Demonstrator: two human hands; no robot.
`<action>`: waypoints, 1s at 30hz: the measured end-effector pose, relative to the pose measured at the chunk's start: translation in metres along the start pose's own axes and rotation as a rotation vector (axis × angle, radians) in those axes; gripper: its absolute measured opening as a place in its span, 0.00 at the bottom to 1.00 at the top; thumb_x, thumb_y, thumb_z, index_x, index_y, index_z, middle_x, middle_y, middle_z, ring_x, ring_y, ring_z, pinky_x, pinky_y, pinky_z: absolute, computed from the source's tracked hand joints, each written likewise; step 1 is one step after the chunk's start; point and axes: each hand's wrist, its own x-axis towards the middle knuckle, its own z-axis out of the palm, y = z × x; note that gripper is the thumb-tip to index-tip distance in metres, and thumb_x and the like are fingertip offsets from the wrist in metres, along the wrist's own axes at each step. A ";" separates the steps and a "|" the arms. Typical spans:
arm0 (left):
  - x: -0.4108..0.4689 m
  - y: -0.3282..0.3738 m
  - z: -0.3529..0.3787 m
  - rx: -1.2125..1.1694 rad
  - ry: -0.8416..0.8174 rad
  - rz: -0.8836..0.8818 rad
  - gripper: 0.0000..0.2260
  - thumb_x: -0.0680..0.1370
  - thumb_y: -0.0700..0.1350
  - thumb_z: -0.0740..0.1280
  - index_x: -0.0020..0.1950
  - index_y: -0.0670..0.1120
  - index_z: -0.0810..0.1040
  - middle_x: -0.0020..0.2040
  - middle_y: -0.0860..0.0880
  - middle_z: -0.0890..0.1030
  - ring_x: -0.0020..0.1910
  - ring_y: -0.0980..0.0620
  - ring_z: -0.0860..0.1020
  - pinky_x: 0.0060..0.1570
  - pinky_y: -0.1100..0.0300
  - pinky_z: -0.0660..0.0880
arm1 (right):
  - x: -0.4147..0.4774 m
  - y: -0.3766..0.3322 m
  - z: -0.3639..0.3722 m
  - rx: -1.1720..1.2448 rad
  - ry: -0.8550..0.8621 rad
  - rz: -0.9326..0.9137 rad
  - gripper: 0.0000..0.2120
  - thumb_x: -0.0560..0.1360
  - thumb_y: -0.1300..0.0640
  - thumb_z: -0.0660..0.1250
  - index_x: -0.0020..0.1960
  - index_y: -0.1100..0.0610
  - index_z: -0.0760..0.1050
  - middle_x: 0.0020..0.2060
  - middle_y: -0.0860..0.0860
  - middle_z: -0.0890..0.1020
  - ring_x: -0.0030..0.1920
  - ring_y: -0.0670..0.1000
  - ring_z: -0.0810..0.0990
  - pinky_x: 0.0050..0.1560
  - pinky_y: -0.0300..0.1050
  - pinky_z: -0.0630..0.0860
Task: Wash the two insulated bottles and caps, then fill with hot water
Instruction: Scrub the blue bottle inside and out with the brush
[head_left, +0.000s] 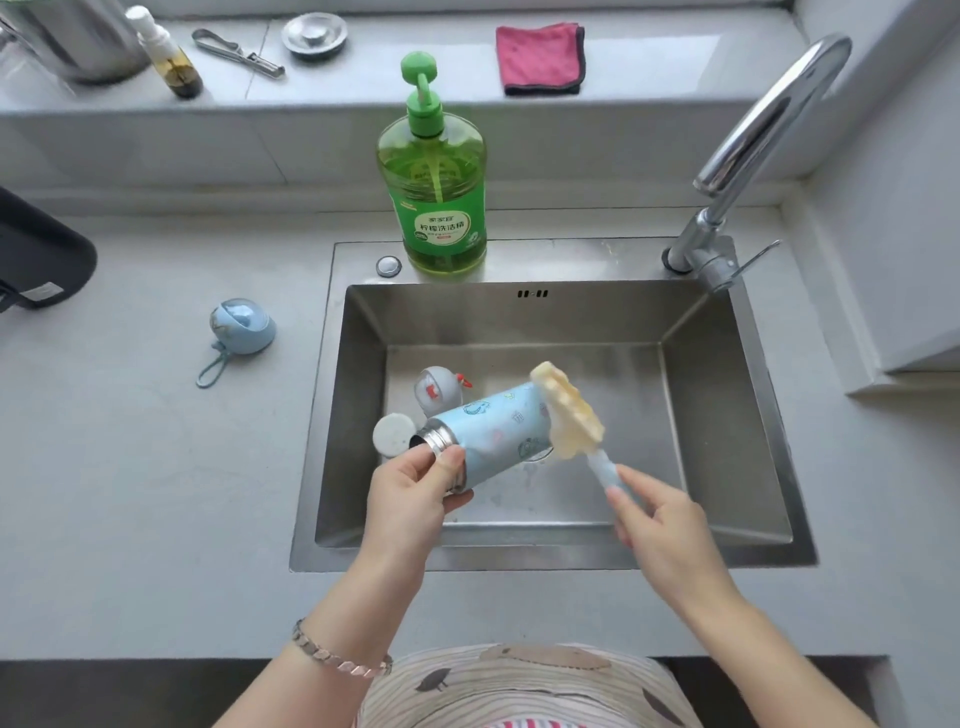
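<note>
The left hand (410, 493) grips a cylindrical insulated bottle (493, 431) near its bare threaded steel mouth, thumb and fingers curled around the neck. The bottle lies almost level above the brushed stainless sink (727, 364), and its matte pale blue body is printed with small cartoon figures. The right hand (660, 519) pinches the slim translucent handle of a sponge brush (569, 410) between thumb and fingertips. The brush's lumpy, porous yellow head rests against the bottle's far closed end. A rounded grey cap (436, 389) with a red strap lies in the basin just beyond the bottle, beside a flat pale disc (394, 434) I cannot identify. A domed blue cap (244, 327) with a cord loop sits on the smooth grey counter to the left. A clear green pump bottle of detergent (434, 197) stands on the far rim, and a curved chrome tap (753, 156) is mounted at the right.
</note>
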 end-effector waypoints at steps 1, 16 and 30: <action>-0.001 0.000 0.000 0.010 -0.001 0.010 0.07 0.78 0.37 0.63 0.45 0.43 0.81 0.43 0.50 0.82 0.40 0.57 0.81 0.42 0.60 0.81 | -0.001 -0.001 0.000 -0.015 -0.007 -0.020 0.14 0.77 0.60 0.63 0.62 0.58 0.77 0.22 0.38 0.70 0.29 0.38 0.68 0.36 0.32 0.64; 0.000 -0.008 -0.013 0.241 -0.116 0.240 0.17 0.71 0.50 0.68 0.31 0.38 0.71 0.33 0.46 0.70 0.37 0.51 0.68 0.47 0.49 0.74 | 0.007 -0.034 -0.008 -0.034 -0.080 -0.032 0.10 0.76 0.60 0.63 0.54 0.55 0.80 0.24 0.43 0.70 0.26 0.41 0.69 0.31 0.34 0.65; -0.002 0.025 0.001 -0.272 0.013 -0.206 0.11 0.79 0.40 0.61 0.41 0.36 0.77 0.30 0.44 0.82 0.30 0.51 0.81 0.32 0.51 0.81 | -0.039 -0.026 0.019 -0.130 -0.093 -0.252 0.11 0.77 0.59 0.62 0.57 0.54 0.78 0.22 0.42 0.72 0.26 0.46 0.68 0.30 0.40 0.61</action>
